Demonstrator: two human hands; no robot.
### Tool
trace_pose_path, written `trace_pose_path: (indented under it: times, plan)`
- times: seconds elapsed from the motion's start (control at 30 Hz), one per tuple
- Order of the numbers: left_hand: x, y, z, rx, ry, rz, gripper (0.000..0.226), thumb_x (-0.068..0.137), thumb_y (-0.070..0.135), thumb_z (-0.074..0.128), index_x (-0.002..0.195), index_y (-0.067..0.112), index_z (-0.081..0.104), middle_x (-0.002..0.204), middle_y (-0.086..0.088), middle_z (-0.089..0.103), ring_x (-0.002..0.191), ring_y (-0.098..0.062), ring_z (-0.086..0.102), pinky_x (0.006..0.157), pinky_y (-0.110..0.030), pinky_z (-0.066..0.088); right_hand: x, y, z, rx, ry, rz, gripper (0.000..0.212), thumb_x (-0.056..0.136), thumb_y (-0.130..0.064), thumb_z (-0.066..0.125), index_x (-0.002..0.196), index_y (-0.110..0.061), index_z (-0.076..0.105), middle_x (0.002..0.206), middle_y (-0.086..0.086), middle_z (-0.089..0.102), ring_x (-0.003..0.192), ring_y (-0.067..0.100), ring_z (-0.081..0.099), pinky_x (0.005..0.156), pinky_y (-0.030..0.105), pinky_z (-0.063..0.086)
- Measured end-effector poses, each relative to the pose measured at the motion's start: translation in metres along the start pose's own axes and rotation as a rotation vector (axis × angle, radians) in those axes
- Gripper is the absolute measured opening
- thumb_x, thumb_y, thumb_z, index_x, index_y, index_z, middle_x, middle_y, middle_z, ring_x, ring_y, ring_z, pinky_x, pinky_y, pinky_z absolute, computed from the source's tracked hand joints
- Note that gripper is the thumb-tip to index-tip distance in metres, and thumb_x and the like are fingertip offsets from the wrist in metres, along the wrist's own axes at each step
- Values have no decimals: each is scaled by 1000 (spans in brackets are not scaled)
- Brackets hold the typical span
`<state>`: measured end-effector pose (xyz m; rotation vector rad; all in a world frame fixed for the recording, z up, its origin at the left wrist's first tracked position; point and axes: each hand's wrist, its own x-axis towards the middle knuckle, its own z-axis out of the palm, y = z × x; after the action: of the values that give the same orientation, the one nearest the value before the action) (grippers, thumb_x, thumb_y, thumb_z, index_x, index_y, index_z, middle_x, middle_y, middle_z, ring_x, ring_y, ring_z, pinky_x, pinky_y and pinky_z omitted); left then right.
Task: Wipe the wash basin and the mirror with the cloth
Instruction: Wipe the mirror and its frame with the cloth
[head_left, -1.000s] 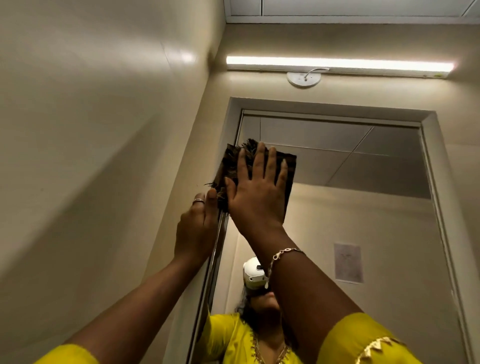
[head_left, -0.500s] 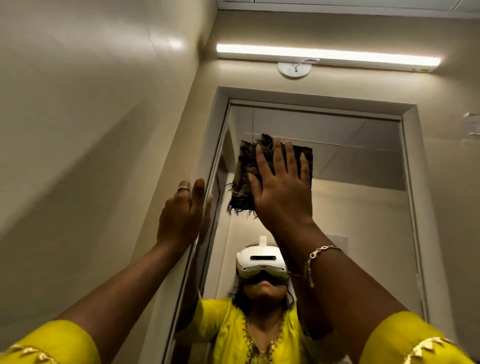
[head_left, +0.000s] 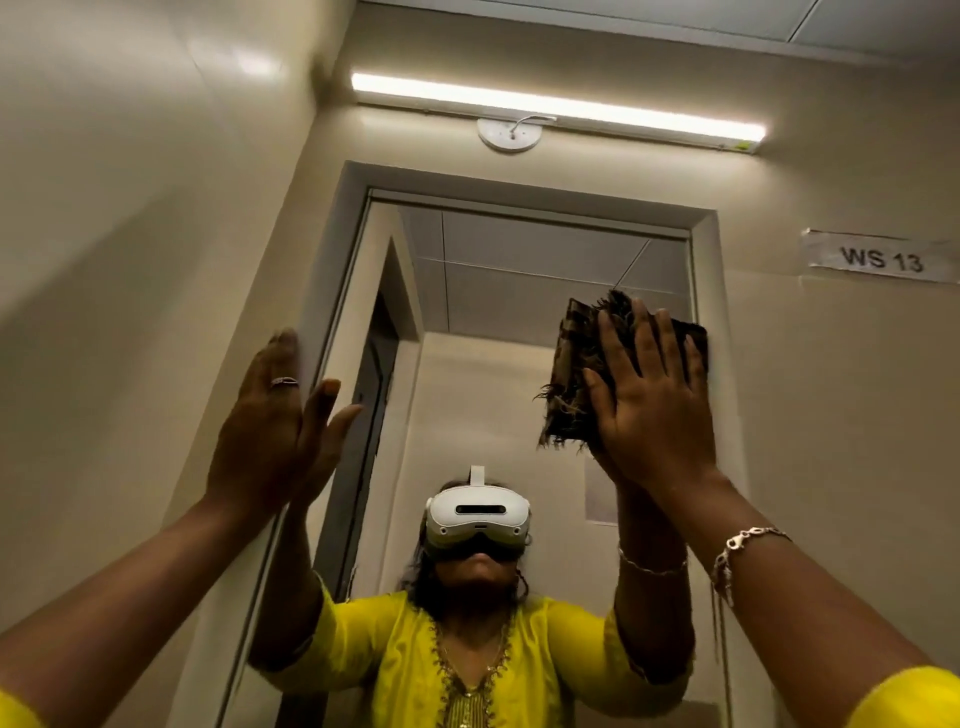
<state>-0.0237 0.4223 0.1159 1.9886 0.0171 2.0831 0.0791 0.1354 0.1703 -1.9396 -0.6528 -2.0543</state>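
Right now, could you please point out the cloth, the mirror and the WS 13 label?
cloth (head_left: 574, 364), head view, dark upper-left fold.
mirror (head_left: 509, 270), head view, upper glass.
WS 13 label (head_left: 881, 258), head view, printed text.

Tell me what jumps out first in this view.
The right hand presses a dark brown frayed cloth flat on the framed wall mirror, upper right. The left hand rests open on the frame's left edge. A lit tube light glows above.
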Motion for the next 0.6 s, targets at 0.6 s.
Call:
trace_pose_path:
  times: [0.6]
  plan:
    - [-5, 5, -7, -185, -53, 13, 115, 69, 87, 12, 144, 0, 17, 153, -18, 18, 141, -26, 19, 109, -33, 24, -10, -62, 12, -35, 64, 74, 61, 92, -46, 19, 144, -16, 28, 150, 21, 25, 139, 39, 19, 112, 49, 8]
